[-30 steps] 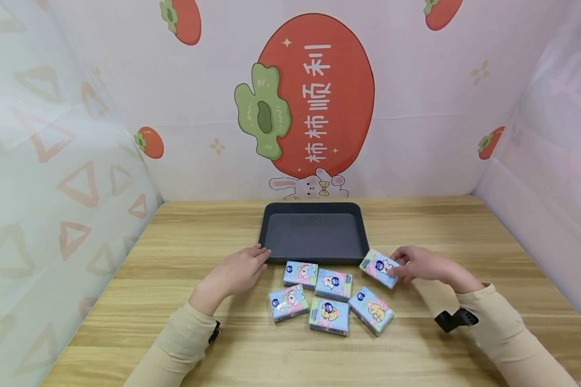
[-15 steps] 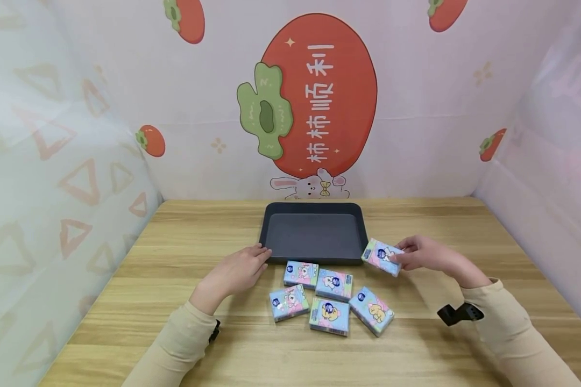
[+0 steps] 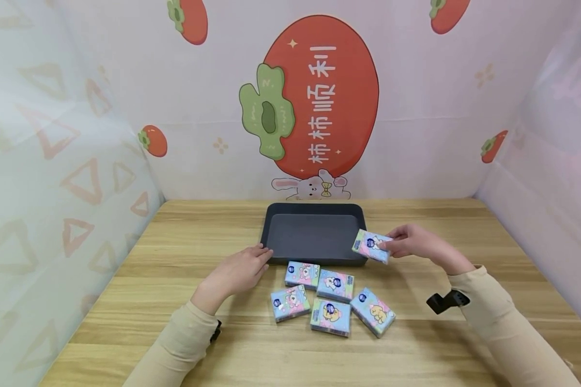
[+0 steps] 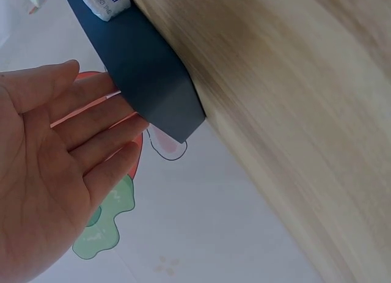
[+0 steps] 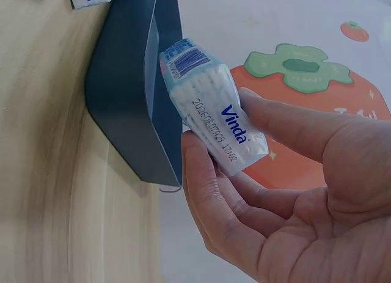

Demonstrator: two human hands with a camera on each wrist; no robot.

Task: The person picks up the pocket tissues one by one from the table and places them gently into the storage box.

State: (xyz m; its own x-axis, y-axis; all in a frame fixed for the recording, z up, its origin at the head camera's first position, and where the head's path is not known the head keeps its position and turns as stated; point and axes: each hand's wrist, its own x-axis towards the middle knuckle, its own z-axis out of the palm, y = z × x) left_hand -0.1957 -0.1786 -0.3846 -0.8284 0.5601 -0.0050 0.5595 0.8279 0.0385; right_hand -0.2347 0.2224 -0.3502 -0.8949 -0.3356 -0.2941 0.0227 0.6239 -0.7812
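Your right hand [image 3: 411, 242] pinches a small rectangular tissue packet in glossy pale-blue, pink and green printed plastic [image 3: 368, 247], its thumb on one side and its fingers clamped on the other. The packet is held tilted at the near right corner of the dark blue-grey, smooth-walled rectangular tray [image 3: 314, 234], overlapping the rim in the head view (the end towards the right wrist camera reads "Vinda"). Your left hand [image 3: 234, 271] is at the tray's near left corner, its fingers extended, slightly apart and holding nothing, their tips against the outer wall.

On your side of the tray lie five flat packets in the same printed wrapping [image 3: 331, 317]: two just beside its near edge, and three farther out from it, the rightmost set at a slant. The tray itself rests on the light-brown, wood-grained tabletop [image 3: 213, 223]. Behind it hangs a white printed backdrop [image 3: 189, 91] with a large red persimmon [image 3: 348, 97].
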